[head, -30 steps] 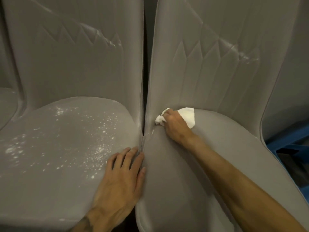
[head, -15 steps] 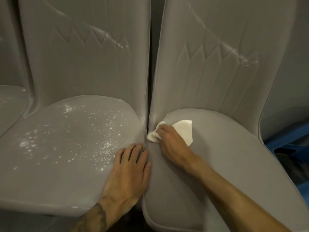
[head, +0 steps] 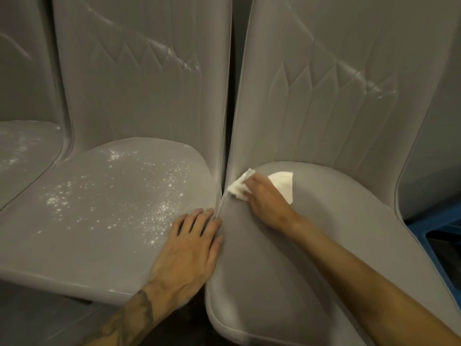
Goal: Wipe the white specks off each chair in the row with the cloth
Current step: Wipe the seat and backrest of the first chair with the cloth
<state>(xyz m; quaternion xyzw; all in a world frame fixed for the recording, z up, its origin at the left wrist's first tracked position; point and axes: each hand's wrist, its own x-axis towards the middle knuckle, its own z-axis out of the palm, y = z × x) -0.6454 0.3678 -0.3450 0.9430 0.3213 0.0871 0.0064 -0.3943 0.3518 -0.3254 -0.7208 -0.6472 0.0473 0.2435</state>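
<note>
Right grip (head: 264, 198) palm-down on cloth (head: 283, 183).

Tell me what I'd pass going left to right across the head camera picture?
Far-left speckled seat → middle speckled seat → left hand → cloth → clean right seat → blue object.

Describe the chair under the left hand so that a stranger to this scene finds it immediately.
Of the grey chairs in the row, it is the middle chair, where the left hand lies flat at the seat's right edge. White specks cover its seat thickly, whereas the right chair, under the right hand and white cloth, looks clean.
</note>
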